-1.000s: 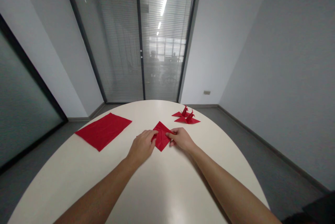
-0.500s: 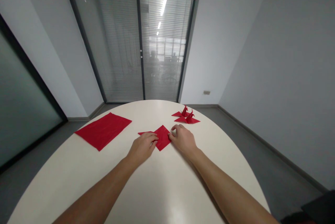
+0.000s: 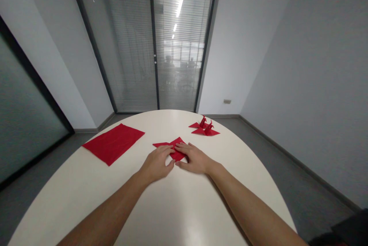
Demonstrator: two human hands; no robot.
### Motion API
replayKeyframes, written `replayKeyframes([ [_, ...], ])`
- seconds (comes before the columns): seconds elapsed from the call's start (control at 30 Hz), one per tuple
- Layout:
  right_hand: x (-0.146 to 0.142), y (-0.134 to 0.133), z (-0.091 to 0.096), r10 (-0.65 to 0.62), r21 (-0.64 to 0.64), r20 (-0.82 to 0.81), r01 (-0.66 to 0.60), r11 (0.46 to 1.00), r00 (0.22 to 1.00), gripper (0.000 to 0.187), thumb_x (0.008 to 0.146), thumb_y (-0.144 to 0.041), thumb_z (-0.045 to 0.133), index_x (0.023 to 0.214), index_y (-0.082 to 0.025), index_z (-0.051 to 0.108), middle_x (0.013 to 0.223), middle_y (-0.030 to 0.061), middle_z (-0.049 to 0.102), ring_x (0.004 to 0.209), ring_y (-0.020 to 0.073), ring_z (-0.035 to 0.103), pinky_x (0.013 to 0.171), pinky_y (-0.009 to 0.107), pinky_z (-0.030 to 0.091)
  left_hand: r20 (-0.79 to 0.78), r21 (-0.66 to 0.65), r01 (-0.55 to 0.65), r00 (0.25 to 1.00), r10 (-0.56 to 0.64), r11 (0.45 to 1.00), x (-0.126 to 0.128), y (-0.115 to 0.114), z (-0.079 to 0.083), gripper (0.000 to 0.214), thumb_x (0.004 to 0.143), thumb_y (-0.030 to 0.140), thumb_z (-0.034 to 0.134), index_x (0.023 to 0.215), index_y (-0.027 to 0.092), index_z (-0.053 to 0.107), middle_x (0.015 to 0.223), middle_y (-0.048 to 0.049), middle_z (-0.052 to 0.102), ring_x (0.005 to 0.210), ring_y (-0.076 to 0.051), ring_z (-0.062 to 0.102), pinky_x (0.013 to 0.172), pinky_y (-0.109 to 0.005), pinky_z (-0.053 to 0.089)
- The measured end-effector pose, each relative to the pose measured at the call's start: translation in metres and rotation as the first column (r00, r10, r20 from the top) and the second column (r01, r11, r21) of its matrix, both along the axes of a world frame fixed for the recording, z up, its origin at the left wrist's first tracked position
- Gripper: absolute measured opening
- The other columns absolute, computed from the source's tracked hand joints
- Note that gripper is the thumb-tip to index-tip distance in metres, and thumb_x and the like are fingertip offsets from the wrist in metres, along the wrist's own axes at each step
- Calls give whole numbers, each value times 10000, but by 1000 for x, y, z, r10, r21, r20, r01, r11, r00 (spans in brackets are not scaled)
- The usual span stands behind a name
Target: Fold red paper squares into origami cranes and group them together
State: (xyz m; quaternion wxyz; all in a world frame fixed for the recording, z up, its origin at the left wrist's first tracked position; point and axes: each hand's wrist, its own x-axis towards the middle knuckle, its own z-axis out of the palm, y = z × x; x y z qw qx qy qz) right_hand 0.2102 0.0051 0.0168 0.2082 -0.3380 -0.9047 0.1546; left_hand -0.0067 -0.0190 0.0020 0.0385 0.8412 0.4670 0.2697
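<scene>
A small folded red paper (image 3: 172, 147) lies flat on the white round table (image 3: 178, 207) in front of me. My left hand (image 3: 156, 163) rests on its left part with fingers stretched over it. My right hand (image 3: 193, 158) lies flat on its right part, fingers extended and pressing the paper down. Both hands touch each other's fingertips over the paper, and much of the sheet is hidden beneath them.
A stack of flat red paper sheets (image 3: 113, 143) lies at the left of the table. Two folded red paper cranes (image 3: 204, 128) stand at the far right edge. Beyond the table are glass doors with blinds and grey walls.
The paper went from a raised diamond held at both sides to lying flatter and unfolded leftward. My right hand moved from its right corner onto the top of it.
</scene>
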Motion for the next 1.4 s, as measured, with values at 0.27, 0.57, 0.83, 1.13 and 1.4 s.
replayKeyframes([
  [0.27,2,1,2,-8,-26,-17,7,1000,1000,535,919,-458,616,1395,-223,556,1440,149,563,1319,333,530,1130,615,304,67,-33,22,998,-20,999,-2,5,-3,218,875,179,574,1054,190,698,1234,-93,707,1177,-260,633,1042,-437,503],
  [0.57,-2,0,4,-20,-5,-71,20,1000,997,296,1010,-379,502,1239,-247,633,1314,90,662,1176,262,617,1119,549,319,86,-55,22,996,-17,998,-2,3,0,172,883,198,586,1009,220,701,1227,-64,709,1182,-252,625,1042,-427,490],
  [0.83,-3,1,9,12,56,-50,-9,998,999,246,1019,-303,484,1164,-219,664,1147,73,730,1020,219,655,965,397,434,101,-73,-28,994,36,997,0,5,-2,117,931,235,558,940,220,674,1107,-49,728,1074,-230,651,945,-367,506],
  [1.13,0,3,2,-121,86,-53,125,988,991,257,955,-239,556,1181,-188,668,1080,95,726,964,223,643,854,338,475,89,-95,-125,987,133,988,0,5,2,165,948,230,506,991,214,665,1057,-52,727,1006,-225,665,865,-333,502],
  [1.4,1,5,1,-123,74,-83,130,989,989,258,918,-166,571,1157,-180,667,1046,91,716,952,221,620,854,341,480,55,-94,-170,983,176,981,2,5,1,153,932,211,529,1002,213,666,1080,-56,726,1012,-218,663,859,-315,494],
])
